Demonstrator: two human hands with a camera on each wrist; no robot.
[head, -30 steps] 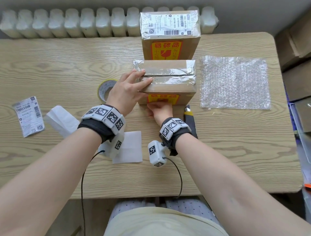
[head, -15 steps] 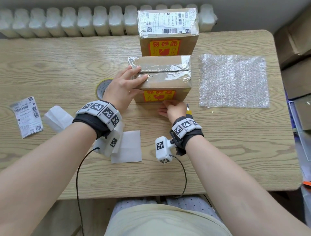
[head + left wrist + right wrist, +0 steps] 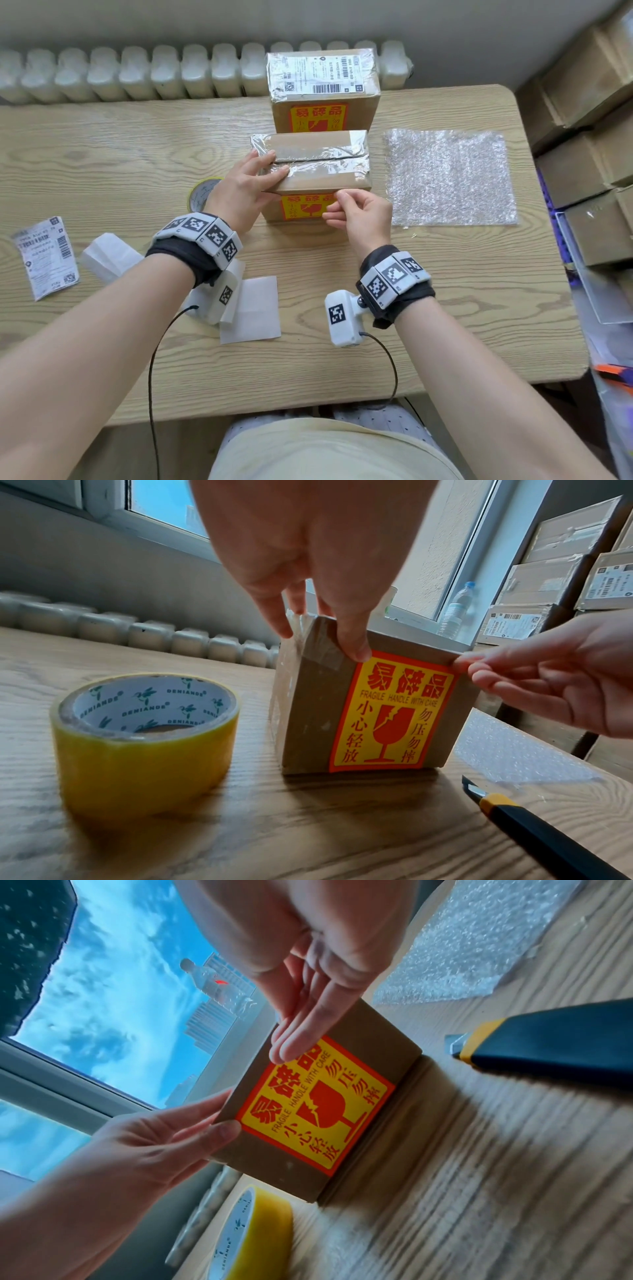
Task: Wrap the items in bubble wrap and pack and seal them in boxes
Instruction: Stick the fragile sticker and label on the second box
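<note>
1. Your left hand (image 3: 241, 186) grasps the left end of the near box (image 3: 318, 164), fingers over its taped top and thumb on the front, probably to keep the box from sliding.
2. Your right hand (image 3: 359, 214) is released; its straight fingertips (image 3: 479, 669) touch the top right corner of the fragile sticker (image 3: 390, 712), I think to press it flat.
3. The box stands on the tabletop (image 3: 342, 359), just in front of a second, labelled box (image 3: 323, 89).
4. The tape roll (image 3: 143, 739) waits just left of the box and the knife (image 3: 534, 829) at the front right, both in easy reach.
5. The bubble wrap (image 3: 448, 178) lies flat to the right, maybe for the next item.
</note>
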